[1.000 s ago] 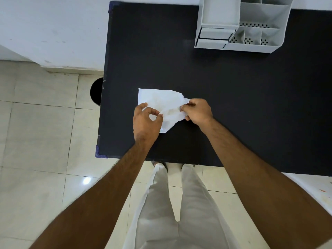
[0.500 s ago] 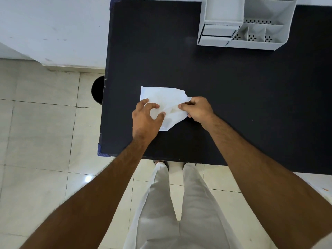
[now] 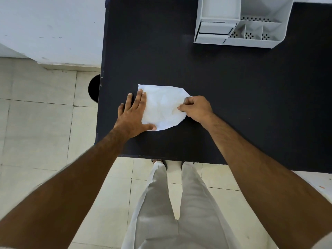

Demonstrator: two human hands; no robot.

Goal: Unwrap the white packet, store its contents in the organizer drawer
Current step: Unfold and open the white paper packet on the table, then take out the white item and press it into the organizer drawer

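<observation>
Now that the left hand has flattened open on the white packet mid-frame, the right hand pinches something small and grey; unwrapping looks nearly done.

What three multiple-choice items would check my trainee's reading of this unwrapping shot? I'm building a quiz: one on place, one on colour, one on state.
1. Where does the organizer stand?
A. Far right of the table
B. Near left corner
C. On the floor

2. What colour is the table?
A. White
B. Black
C. Brown

3. How is the left hand on the white packet?
A. Clenched in a fist
B. Lifted clear
C. Flat, fingers spread

Key: 1 A, it sits at the top right edge; 2 B, the surface is dark black; 3 C, its palm presses the paper's left edge while the right hand pinches the opposite edge.
</observation>
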